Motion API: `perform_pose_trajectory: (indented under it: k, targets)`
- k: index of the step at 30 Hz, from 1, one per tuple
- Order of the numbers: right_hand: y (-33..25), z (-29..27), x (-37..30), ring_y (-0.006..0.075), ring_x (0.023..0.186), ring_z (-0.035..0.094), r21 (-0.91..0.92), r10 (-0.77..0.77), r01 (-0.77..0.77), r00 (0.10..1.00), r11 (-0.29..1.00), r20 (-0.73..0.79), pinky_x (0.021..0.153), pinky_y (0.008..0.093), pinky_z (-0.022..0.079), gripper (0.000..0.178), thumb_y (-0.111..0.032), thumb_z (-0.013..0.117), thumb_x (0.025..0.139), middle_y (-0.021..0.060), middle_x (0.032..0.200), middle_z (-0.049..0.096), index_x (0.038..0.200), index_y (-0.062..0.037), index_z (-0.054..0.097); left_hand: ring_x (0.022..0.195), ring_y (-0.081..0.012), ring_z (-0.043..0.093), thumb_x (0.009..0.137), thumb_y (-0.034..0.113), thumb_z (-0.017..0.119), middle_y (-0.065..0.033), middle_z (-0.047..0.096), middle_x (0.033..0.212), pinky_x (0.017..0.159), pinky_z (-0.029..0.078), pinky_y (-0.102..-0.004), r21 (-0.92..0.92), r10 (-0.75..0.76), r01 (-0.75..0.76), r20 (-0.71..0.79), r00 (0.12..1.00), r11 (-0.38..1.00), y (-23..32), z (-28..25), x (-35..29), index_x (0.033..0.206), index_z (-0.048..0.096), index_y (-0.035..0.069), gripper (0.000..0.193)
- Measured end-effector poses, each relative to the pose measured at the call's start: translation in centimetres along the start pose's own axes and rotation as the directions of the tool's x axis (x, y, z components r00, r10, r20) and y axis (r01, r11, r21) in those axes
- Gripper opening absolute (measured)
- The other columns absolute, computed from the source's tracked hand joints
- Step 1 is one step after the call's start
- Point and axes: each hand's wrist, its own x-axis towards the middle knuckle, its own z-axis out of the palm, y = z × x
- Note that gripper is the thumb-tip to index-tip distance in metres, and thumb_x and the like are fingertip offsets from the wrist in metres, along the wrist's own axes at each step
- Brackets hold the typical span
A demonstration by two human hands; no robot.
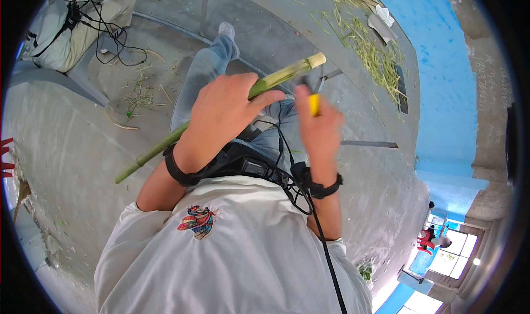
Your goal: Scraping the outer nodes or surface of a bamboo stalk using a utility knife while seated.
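A long green bamboo stalk (279,77) slants across my lap, from the lower left up to a pale cut end at the upper right. My left hand (222,107) is wrapped round its middle, the thumb stretched along the stalk's underside. Toward the cut end, the stalk's upper side looks scraped and lighter. In my right hand (320,125), closed and slightly blurred, is a yellow-handled knife (314,104). It sits just below the stalk, close to the cut end; a small gap seems to part them. Its blade is too blurred to make out fully.
Green shavings (375,60) lie heaped along the blue wall (447,82) at the right, beside a crumpled white paper (383,20). More shavings (141,96) litter the floor at left. A seated person (102,16) with cables is at upper left. A black cable (317,225) hangs along my right arm.
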Motion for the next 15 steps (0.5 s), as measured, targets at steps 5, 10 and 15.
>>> perform_pose_trajectory:
  k: [5, 10, 15]
  targets:
    - [2.4, -3.1, 1.4, 0.0313, 0.048, 0.047, -0.111, 0.138, -0.186, 0.929, 0.976, -0.344, 0.048, 0.0404, 0.04, 0.051, -0.047, 0.072, 0.091, 0.0149, 0.057, 0.055, 0.071, -0.0021, 0.057, 0.061, -0.0445, 0.049, 0.09, 0.054, 0.068, -0.022, 0.052, 0.062, 0.056, 0.04, -0.0455, -0.047, 0.011, -0.01, 0.026, 1.0, 0.999, -0.6, -0.4, -0.3, 0.074, 0.055, -0.002, 0.06]
    - [1.1, -2.6, 0.3, 0.0309, 0.049, 0.046, -0.014, 0.088, -0.091, 0.986, 0.996, -0.142, 0.049, 0.0388, 0.04, 0.052, -0.047, 0.073, 0.09, 0.0149, 0.056, 0.052, 0.071, -0.0013, 0.057, 0.064, -0.0447, 0.049, 0.091, 0.053, 0.066, -0.0224, 0.053, 0.065, 0.057, 0.039, -0.0458, -0.09, -0.015, 0.028, 0.138, 0.99, 0.996, -0.1, -1.0, 0.2, 0.079, 0.056, -0.004, 0.059]
    - [-0.2, -0.7, -0.6, 0.0347, 0.05, 0.046, 0.023, -0.041, 0.039, 0.998, 0.999, 0.053, 0.049, 0.0393, 0.04, 0.05, -0.044, 0.075, 0.088, 0.0169, 0.057, 0.052, 0.07, -0.0012, 0.057, 0.065, -0.0399, 0.05, 0.088, 0.055, 0.069, -0.0202, 0.055, 0.069, 0.059, 0.041, -0.0434, -0.274, -0.03, 0.098, 0.242, 0.97, 0.957, -0.1, -1.3, 0.2, 0.083, 0.055, -0.004, 0.061]
